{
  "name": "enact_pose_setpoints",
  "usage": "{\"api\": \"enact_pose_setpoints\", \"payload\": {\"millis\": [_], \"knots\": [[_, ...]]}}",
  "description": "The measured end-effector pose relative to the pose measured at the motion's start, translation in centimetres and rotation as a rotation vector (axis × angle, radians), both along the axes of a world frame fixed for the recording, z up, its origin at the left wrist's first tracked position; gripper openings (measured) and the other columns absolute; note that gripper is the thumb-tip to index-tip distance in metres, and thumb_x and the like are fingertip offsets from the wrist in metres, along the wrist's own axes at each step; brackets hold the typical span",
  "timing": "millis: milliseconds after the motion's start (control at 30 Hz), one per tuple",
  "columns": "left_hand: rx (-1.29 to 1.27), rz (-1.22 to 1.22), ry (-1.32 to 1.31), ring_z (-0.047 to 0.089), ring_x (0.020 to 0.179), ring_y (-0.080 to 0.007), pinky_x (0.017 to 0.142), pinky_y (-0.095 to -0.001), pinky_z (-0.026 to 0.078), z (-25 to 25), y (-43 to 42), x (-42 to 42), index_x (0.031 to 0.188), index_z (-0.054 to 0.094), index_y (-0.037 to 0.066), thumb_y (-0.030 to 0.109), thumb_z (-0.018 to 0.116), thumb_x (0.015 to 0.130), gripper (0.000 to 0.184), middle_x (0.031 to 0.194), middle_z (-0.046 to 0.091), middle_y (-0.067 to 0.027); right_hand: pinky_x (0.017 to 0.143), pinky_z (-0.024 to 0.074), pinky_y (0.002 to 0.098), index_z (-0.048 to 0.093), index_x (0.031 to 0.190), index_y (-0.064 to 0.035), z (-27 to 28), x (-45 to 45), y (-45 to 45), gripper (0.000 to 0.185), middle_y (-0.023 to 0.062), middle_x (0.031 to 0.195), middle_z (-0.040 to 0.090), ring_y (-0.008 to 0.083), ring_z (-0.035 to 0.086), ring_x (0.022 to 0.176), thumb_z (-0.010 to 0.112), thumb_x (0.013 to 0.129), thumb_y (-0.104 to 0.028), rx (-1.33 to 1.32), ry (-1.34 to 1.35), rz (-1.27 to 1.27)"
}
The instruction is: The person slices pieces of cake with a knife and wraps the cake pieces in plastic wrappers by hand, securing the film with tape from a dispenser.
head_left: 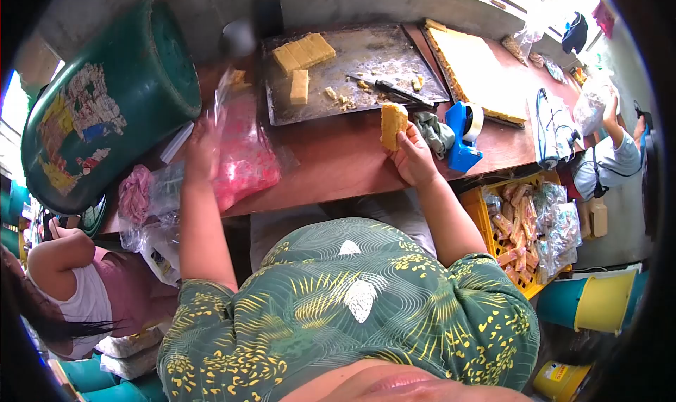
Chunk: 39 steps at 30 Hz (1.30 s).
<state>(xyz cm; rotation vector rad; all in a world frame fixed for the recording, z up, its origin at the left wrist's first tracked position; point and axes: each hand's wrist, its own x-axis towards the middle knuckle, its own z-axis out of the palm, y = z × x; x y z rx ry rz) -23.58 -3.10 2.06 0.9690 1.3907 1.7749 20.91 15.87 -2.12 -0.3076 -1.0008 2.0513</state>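
Observation:
My right hand holds a rectangular slice of yellow cake upright above the table's front part. My left hand is at the left, against a pile of clear plastic bags with red print; its fingers are blurred, and whether they grip a bag is unclear. Beyond my hands lies a baking tray with a cut cake block, one separate cake slice, crumbs and a black-handled knife.
A blue tape dispenser and grey-green cloth sit beside my right hand. Behind them lies a large cake sheet. A yellow crate holds wrapped slices. A green tub leans at left. Other people sit at both sides.

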Motion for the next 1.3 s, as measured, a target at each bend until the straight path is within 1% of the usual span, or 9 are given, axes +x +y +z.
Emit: {"api": "enact_pose_setpoints", "payload": {"millis": [33,100,233,333,467,667,800,900,1300], "knots": [[0.225,0.01,-0.141,0.055,0.137,-0.0199,0.116,-0.0361,0.04,1.1,0.4,1.9,0.131,0.065,0.005,0.021,0.063,0.104,0.031,0.149,0.058,-0.0101,0.105,0.0491,0.0374,0.044,0.145,-0.0069,-0.1,0.0,0.1,0.049,0.0061,0.135,0.059,0.0175,0.059,0.122,0.066,0.102,-0.016,-0.008,0.002,0.004],[0.033,0.155,0.488,0.056,0.132,-0.0188,0.114,-0.0331,0.041,3.8,1.5,10.2,0.14,0.063,0.009,0.03,0.058,0.107,0.04,0.143,0.063,-0.003,0.097,0.0512,0.037,0.049,0.138,-0.015,-0.2,-0.2,0.1,0.043,0.0016,0.129,0.061,0.0181,0.063,0.114,0.068,0.101,-0.026,0.053,-0.068,-0.042],[-0.102,-0.433,1.085,0.043,0.147,-0.0335,0.121,-0.0575,0.029,1.6,3.9,18.7,0.146,0.056,0.008,0.046,0.062,0.101,0.059,0.154,0.054,-0.0102,0.096,0.0527,0.0372,0.047,0.141,-0.0123,-0.7,-0.3,0.0,0.045,0.0047,0.13,0.061,0.0196,0.064,0.115,0.067,0.102,-0.022,0.104,-0.074,-0.067],[-0.298,-0.533,1.216,0.03,0.154,-0.0374,0.124,-0.0591,0.024,0.0,2.9,22.8,0.147,0.052,0.005,0.041,0.074,0.092,0.07,0.161,0.042,-0.0139,0.097,0.0518,0.0358,0.045,0.143,-0.0084,-0.8,-0.4,-0.3,0.046,0.0059,0.131,0.062,0.0197,0.064,0.114,0.065,0.103,-0.018,0.112,-0.063,-0.103],[0.018,-0.385,0.791,0.041,0.146,-0.0397,0.123,-0.0443,0.032,-1.4,3.7,18.9,0.147,0.053,0.005,0.024,0.08,0.089,0.067,0.157,0.046,-0.0179,0.098,0.0511,0.0348,0.044,0.144,-0.0063,-0.5,0.1,-1.2,0.05,0.0074,0.129,0.062,0.0176,0.063,0.113,0.068,0.101,-0.014,0.214,-0.177,-0.171],[-0.497,-0.092,1.284,0.033,0.148,-0.0359,0.122,-0.0512,0.028,-1.2,0.0,19.1,0.141,0.057,0.007,0.057,0.08,0.079,0.083,0.156,0.046,-0.0095,0.091,0.0534,0.0332,0.046,0.145,-0.0082,2.6,-1.8,-3.5,0.069,0.0101,0.119,0.066,0.0152,0.064,0.106,0.084,0.087,-0.013,0.756,-0.677,-0.167],[-0.429,0.012,1.305,0.034,0.147,-0.0348,0.121,-0.0537,0.026,-2.6,-0.4,20.2,0.136,0.058,0.006,0.064,0.079,0.077,0.085,0.151,0.047,-0.0075,0.098,0.0542,0.0389,0.053,0.139,-0.0049,4.7,-4.9,-4.6,0.068,0.02,0.122,0.067,0.0323,0.068,0.111,0.084,0.079,-0.01,0.998,-0.839,-0.168],[-0.401,0.05,1.312,0.034,0.146,-0.034,0.122,-0.0535,0.024,-3.2,-0.5,20.2,0.135,0.057,0.006,0.065,0.078,0.076,0.086,0.147,0.048,-0.0069,0.099,0.0531,0.0452,0.059,0.132,-0.0066,2.2,-5.3,-3.4,0.064,0.0163,0.123,0.068,0.0378,0.065,0.113,0.086,0.076,-0.019,1.302,-0.878,-0.231],[-0.364,0.051,1.264,0.035,0.144,-0.0365,0.121,-0.0523,0.026,-3.1,-0.7,20.0,0.137,0.056,0.005,0.062,0.081,0.076,0.087,0.15,0.045,-0.0106,0.109,0.0425,0.0466,0.058,0.139,-0.0132,3.0,-4.7,-4.1,0.078,0.0102,0.129,0.067,0.0352,0.056,0.127,0.09,0.072,-0.035,1.323,-1.014,-0.199]]}}
